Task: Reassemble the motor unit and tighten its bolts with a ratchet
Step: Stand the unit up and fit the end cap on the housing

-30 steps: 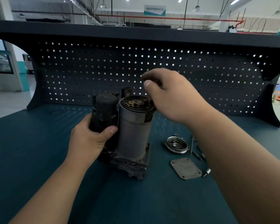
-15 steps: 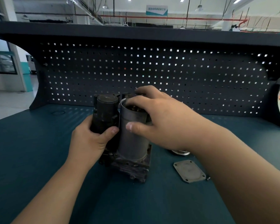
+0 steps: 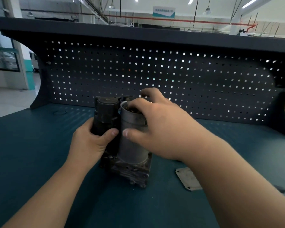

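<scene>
The motor unit stands upright in the middle of the bench: a grey cylindrical housing beside a black solenoid cylinder, on a dark cast base. My left hand grips the black cylinder from the left, thumb across its front. My right hand wraps over the open top of the grey housing, thumb on its front wall and fingers curled over the rim. What lies under those fingers is hidden.
A flat grey cover plate lies on the blue bench to the right of the unit, partly behind my right forearm. A small dark part sits further right. A dark pegboard rises behind the bench.
My right hand came down from above the housing and now wraps its top rim. The round end cap on the bench has gone out of sight behind my arm. My left hand kept its grip.
</scene>
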{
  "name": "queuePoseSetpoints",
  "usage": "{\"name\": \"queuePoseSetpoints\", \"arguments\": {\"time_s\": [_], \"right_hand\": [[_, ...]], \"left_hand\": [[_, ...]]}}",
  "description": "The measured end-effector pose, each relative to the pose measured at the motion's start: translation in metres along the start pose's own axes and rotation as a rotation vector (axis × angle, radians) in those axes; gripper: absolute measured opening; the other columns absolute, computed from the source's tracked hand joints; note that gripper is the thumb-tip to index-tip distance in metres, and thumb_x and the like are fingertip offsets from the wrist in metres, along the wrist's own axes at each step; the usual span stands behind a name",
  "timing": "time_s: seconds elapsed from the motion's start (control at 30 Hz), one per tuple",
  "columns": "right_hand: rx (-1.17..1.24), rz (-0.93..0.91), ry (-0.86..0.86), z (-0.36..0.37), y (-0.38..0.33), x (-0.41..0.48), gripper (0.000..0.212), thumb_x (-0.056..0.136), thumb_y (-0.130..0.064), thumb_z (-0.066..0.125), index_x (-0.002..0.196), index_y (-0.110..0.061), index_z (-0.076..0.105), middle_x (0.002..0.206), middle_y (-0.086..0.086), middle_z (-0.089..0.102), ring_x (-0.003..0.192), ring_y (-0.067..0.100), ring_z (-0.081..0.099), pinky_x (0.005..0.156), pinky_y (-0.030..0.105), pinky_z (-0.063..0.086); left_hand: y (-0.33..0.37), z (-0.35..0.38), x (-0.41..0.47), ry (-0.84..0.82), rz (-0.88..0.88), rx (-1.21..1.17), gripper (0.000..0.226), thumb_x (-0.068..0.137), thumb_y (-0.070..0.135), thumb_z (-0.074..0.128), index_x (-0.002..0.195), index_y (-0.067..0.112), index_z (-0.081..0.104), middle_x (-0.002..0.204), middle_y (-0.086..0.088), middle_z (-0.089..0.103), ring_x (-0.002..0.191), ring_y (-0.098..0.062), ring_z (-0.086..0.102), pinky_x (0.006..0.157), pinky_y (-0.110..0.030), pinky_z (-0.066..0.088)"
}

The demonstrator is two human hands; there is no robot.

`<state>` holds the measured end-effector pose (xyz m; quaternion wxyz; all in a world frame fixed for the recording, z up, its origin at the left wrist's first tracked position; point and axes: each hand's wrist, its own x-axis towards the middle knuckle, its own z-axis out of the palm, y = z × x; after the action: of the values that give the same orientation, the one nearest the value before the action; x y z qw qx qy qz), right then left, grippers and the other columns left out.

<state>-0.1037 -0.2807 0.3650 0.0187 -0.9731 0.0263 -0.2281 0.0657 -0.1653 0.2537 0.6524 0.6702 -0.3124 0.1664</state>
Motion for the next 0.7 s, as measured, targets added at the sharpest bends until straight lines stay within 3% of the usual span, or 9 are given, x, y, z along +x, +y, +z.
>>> {"name": "queuePoseSetpoints", "arguments": {"time_s": [0.07, 0.23, 0.37, 0.47, 0.53, 0.57, 0.63, 0.7], "right_hand": [[-0.052, -0.006, 0.037, 0.003, -0.002, 0.004, 0.062, 0.080, -0.066, 0.052, 0.134, -0.038, 0.041, 0.143, 0.000, 0.029, 0.121, 0.027, 0.044, 0.101, 0.040, 0.039], [-0.289, -0.076, 0.162, 0.021, -0.005, 0.004, 0.067, 0.082, -0.067, 0.050, 0.135, -0.030, 0.034, 0.133, 0.007, 0.038, 0.113, 0.029, 0.043, 0.095, 0.041, 0.034], [-0.323, -0.090, 0.245, 0.035, -0.004, 0.007, 0.066, 0.082, -0.067, 0.049, 0.133, -0.027, 0.036, 0.131, 0.007, 0.042, 0.111, 0.029, 0.043, 0.093, 0.041, 0.035], [0.042, -0.117, 0.453, 0.038, 0.020, 0.004, 0.048, 0.080, -0.060, 0.047, 0.118, -0.031, 0.046, 0.122, -0.004, 0.048, 0.105, 0.022, 0.051, 0.089, 0.039, 0.040], [0.400, 0.156, 0.650, 0.047, 0.054, -0.007, 0.030, 0.083, -0.052, 0.049, 0.106, -0.034, 0.042, 0.110, -0.013, 0.048, 0.095, 0.011, 0.053, 0.084, 0.030, 0.045], [0.527, 0.360, 0.664, 0.055, 0.075, -0.012, 0.026, 0.086, -0.048, 0.051, 0.104, -0.033, 0.042, 0.109, -0.011, 0.052, 0.094, 0.010, 0.054, 0.082, 0.031, 0.047], [0.461, 0.699, 0.373, 0.079, 0.117, -0.021, 0.028, 0.090, -0.041, 0.054, 0.111, -0.024, 0.046, 0.117, 0.000, 0.057, 0.107, 0.019, 0.054, 0.090, 0.039, 0.046], [0.176, 0.753, -0.010, 0.104, 0.143, -0.029, 0.048, 0.090, -0.050, 0.055, 0.127, -0.021, 0.043, 0.132, 0.004, 0.051, 0.122, 0.026, 0.046, 0.101, 0.042, 0.039]], "left_hand": [[-0.002, 0.000, 0.001, 0.001, -0.020, 0.011, 0.029, 0.052, 0.066, 0.068, 0.076, 0.051, 0.063, 0.070, 0.022, 0.066, 0.061, 0.008, 0.057, 0.056, -0.026, 0.044], [-0.003, 0.001, 0.001, -0.001, -0.030, 0.034, 0.026, 0.052, 0.062, 0.063, 0.075, 0.051, 0.062, 0.068, 0.024, 0.065, 0.059, 0.009, 0.057, 0.054, -0.026, 0.042], [-0.003, 0.000, 0.002, -0.017, -0.038, 0.079, 0.038, 0.053, 0.069, 0.058, 0.075, 0.038, 0.058, 0.068, 0.014, 0.064, 0.064, 0.003, 0.058, 0.056, -0.029, 0.043], [-0.002, 0.001, 0.002, -0.053, -0.046, 0.097, 0.035, 0.058, 0.061, 0.066, 0.082, 0.038, 0.054, 0.081, 0.019, 0.061, 0.077, 0.004, 0.055, 0.061, -0.026, 0.042], [-0.001, 0.002, 0.003, -0.095, -0.047, 0.114, 0.031, 0.068, 0.044, 0.077, 0.087, 0.043, 0.053, 0.089, 0.024, 0.059, 0.087, 0.007, 0.053, 0.065, -0.022, 0.040], [-0.001, 0.002, 0.003, -0.109, -0.051, 0.115, 0.033, 0.067, 0.043, 0.078, 0.088, 0.044, 0.053, 0.091, 0.025, 0.059, 0.088, 0.007, 0.053, 0.066, -0.022, 0.040], [0.000, 0.002, 0.004, -0.127, -0.067, 0.110, 0.036, 0.060, 0.053, 0.070, 0.090, 0.043, 0.053, 0.094, 0.022, 0.061, 0.088, 0.005, 0.055, 0.068, -0.025, 0.043], [0.002, 0.003, 0.006, -0.142, -0.068, 0.117, 0.036, 0.060, 0.054, 0.066, 0.091, 0.041, 0.054, 0.093, 0.018, 0.063, 0.088, 0.000, 0.058, 0.070, -0.028, 0.045]]}}
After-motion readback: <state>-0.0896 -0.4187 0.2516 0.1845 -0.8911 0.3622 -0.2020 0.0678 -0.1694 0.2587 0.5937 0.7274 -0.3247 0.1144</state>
